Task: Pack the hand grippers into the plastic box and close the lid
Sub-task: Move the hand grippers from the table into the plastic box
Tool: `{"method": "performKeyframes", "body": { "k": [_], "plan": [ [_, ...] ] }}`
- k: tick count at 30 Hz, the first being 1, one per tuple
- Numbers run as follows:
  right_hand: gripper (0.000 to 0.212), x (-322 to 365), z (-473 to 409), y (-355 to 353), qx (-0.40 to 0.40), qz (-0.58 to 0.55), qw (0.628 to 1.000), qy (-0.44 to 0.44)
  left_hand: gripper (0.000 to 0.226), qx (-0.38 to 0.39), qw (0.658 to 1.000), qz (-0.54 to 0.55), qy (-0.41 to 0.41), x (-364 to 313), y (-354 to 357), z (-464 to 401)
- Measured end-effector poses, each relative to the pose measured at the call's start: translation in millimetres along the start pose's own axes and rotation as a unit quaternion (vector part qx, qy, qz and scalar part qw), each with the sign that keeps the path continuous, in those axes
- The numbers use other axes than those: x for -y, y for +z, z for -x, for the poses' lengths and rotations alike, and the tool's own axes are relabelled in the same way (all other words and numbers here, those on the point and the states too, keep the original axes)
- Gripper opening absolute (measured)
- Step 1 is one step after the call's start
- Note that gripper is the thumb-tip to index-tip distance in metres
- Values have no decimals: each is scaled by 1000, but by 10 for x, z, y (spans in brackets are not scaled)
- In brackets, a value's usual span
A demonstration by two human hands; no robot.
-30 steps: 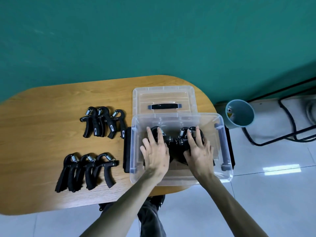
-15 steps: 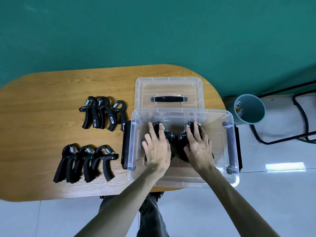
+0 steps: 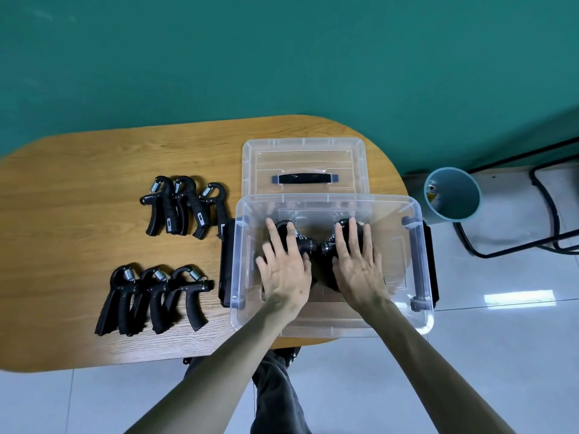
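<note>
Head view: the wooden table [image 3: 94, 170] carries the clear plastic box [image 3: 419, 321] at its right end, with the lid [image 3: 304, 151] lying flat just behind it. Inside the box, the left hand [image 3: 283, 270] and right hand [image 3: 357, 267] lie spread, fingers extended, each pressing a batch of hand grippers [image 3: 308, 245] onto the floor. The step in hand is placement. Two groups remain on the table: the far group [image 3: 185, 205] and the near group [image 3: 150, 299]. The next move calls for lifting the hands clear and collecting these.
</note>
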State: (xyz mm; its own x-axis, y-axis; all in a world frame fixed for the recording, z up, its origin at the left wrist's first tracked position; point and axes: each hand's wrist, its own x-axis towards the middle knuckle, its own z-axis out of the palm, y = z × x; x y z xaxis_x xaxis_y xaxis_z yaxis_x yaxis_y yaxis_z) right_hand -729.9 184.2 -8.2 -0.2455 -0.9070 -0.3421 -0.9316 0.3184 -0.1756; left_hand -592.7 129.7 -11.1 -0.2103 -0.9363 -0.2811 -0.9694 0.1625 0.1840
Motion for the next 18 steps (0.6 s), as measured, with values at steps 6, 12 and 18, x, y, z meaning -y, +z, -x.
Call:
{"method": "performKeyframes", "body": {
  "k": [6,12,18],
  "plan": [
    [61,115,84,-264,-68,-14,997,20,64,-11,999,8,52,57,-313,113],
    [46,477,62,-675,-160,-11,987,0,44,-80,984,32,153,277,-721,105],
    [41,1071,15,-927,-200,6,978,-56,42,-130,978,100,126,884,-1041,74]
  ]
}}
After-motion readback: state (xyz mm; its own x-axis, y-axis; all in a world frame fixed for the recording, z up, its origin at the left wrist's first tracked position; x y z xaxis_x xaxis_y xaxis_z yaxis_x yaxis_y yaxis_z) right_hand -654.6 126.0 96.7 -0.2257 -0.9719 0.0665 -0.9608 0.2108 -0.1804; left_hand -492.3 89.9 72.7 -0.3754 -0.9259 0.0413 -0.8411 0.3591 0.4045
